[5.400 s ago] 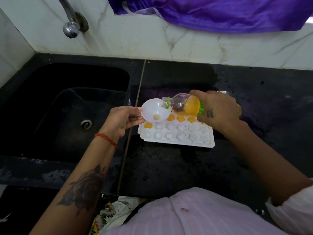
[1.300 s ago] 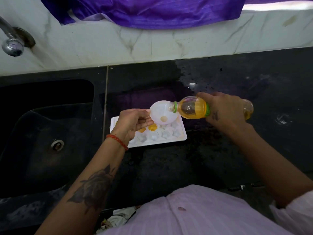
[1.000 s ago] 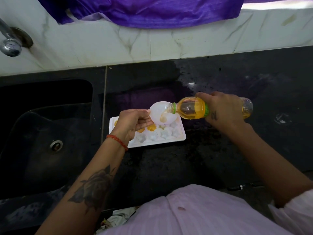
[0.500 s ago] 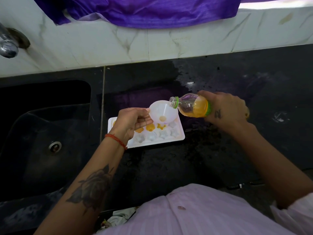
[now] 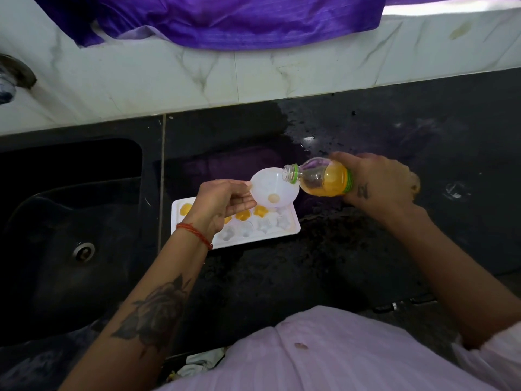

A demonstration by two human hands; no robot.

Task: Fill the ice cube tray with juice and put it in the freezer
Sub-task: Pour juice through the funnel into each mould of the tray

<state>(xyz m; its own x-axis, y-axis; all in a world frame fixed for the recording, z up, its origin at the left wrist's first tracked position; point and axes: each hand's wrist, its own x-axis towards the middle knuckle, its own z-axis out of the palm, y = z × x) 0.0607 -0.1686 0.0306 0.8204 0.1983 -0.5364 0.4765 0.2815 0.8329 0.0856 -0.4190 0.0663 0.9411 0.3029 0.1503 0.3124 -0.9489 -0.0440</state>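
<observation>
A white ice cube tray (image 5: 290, 231) with star-shaped cells lies on the black counter; several far-row cells hold orange juice, the near row looks empty. My left hand (image 5: 222, 200) holds a white funnel (image 5: 272, 187) by its rim above the tray's far right part. My right hand (image 5: 377, 183) grips an uncapped juice bottle (image 5: 324, 180), tilted with its neck raised at the funnel's rim. Juice sits back in the bottle's body. My left hand hides part of the tray.
A black sink (image 5: 73, 221) with a drain lies left of the tray. A tap (image 5: 8, 80) sticks out at the far left wall. Purple cloth (image 5: 225, 18) hangs over the white tiled backsplash. The counter (image 5: 423, 131) has wet patches.
The bottle has tipped back up from the funnel and the juice has run back from its neck. The funnel has stayed over the tray's far right cells.
</observation>
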